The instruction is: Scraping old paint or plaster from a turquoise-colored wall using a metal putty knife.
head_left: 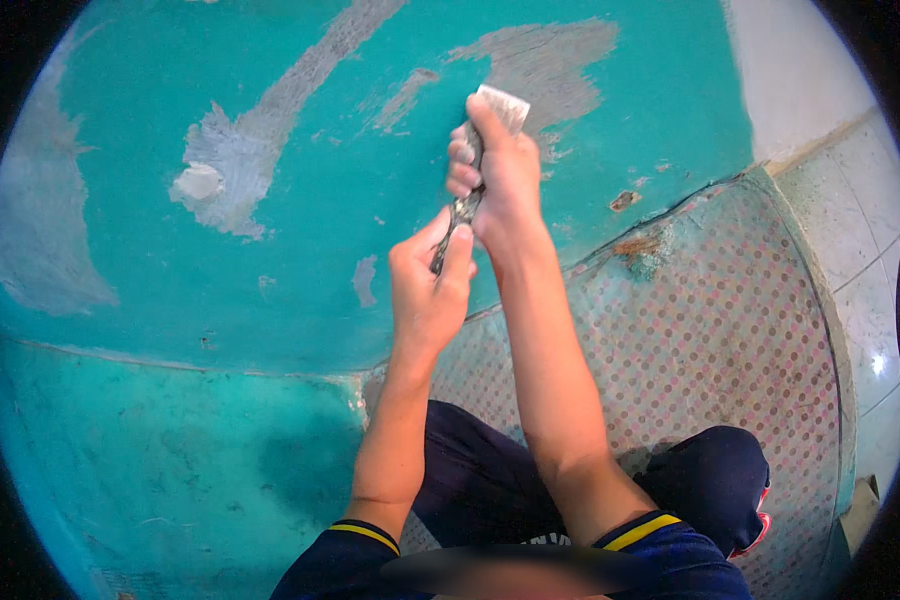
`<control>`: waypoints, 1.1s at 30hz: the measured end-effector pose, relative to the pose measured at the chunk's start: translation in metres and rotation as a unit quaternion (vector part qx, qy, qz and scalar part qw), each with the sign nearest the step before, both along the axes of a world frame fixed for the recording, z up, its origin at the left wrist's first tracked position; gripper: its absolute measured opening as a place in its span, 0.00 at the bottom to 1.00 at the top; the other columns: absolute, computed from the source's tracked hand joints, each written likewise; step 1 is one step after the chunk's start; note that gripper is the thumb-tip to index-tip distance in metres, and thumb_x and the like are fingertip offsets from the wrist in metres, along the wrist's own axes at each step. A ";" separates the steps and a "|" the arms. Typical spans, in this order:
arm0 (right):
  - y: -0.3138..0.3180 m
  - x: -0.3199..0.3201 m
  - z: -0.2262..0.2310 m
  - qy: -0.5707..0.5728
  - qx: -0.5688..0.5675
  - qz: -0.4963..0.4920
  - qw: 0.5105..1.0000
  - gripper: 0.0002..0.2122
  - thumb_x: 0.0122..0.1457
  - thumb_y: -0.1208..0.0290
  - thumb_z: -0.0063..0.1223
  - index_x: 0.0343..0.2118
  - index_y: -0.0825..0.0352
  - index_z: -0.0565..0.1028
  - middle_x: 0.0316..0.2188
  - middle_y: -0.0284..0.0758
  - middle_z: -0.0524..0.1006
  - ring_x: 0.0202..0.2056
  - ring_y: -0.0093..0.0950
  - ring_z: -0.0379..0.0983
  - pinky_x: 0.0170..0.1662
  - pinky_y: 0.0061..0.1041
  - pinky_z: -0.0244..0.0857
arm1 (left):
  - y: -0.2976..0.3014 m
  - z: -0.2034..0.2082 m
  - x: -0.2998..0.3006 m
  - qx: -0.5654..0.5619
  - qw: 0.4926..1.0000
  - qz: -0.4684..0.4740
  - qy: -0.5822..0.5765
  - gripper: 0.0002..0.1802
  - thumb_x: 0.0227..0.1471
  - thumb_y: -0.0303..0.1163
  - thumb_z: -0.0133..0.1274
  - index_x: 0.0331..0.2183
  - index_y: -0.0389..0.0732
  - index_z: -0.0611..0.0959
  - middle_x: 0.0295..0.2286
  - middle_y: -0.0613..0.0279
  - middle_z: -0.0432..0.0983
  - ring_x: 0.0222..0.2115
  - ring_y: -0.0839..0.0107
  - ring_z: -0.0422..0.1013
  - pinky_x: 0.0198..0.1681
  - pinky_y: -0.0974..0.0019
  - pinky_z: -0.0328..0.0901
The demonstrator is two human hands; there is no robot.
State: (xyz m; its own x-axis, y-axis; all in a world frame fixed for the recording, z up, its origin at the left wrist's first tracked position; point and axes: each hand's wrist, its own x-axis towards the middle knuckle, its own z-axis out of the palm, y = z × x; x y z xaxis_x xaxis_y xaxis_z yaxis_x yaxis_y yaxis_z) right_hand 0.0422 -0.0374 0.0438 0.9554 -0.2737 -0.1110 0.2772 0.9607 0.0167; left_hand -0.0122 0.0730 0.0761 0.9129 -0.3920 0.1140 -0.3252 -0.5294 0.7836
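Both of my hands close round a scraper, which has a flat whitish-grey blade and a dark, worn handle. My right hand grips it just below the blade, with the thumb laid along it toward the blade. Lower down, my left hand pinches the end of the handle. The blade is beside a bare grey patch on the turquoise painted surface; whether it touches there I cannot tell. Some of the handle is hidden by my fingers.
Another grey streak with a pale lump is at the left, and a broad grey patch lies farther left. A dotted sheet covers the surface at right, by white tiles. My bent knee is on it.
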 end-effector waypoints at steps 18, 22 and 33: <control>-0.019 0.003 -0.003 -0.030 -0.021 -0.038 0.999 0.11 0.59 0.64 0.56 0.27 0.65 0.69 0.16 0.31 0.69 0.13 0.18 0.57 0.14 0.20 0.50 | -0.018 0.006 0.003 -0.003 1.000 -0.030 -0.004 0.10 0.59 0.29 0.47 0.31 0.32 0.78 0.17 0.75 0.64 0.17 0.87 0.56 0.17 0.74 0.51; 0.014 0.001 0.002 0.024 -0.014 0.010 1.000 0.10 0.59 0.64 0.56 0.29 0.64 0.69 0.17 0.32 0.70 0.12 0.18 0.57 0.14 0.20 0.51 | 0.008 -0.003 0.009 -0.007 1.000 -0.010 -0.008 0.14 0.60 0.31 0.48 0.45 0.33 0.78 0.15 0.78 0.60 0.12 0.89 0.51 0.12 0.78 0.43; 0.007 0.007 0.001 -0.005 -0.025 -0.016 1.000 0.13 0.58 0.63 0.58 0.26 0.66 0.69 0.16 0.31 0.69 0.12 0.16 0.57 0.14 0.19 0.50 | 0.002 -0.006 0.012 -0.010 1.000 0.004 -0.017 0.15 0.61 0.31 0.48 0.46 0.34 0.79 0.15 0.78 0.59 0.12 0.89 0.51 0.12 0.78 0.43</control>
State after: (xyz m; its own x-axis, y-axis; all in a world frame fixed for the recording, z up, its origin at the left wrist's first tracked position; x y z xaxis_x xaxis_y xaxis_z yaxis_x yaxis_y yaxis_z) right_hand 0.0492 -0.0305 0.0450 0.9474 -0.3082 -0.0869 0.3069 0.9513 -0.0276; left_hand 0.0000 0.0754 0.0702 0.9117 -0.3817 0.1520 -0.3467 -0.5162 0.7831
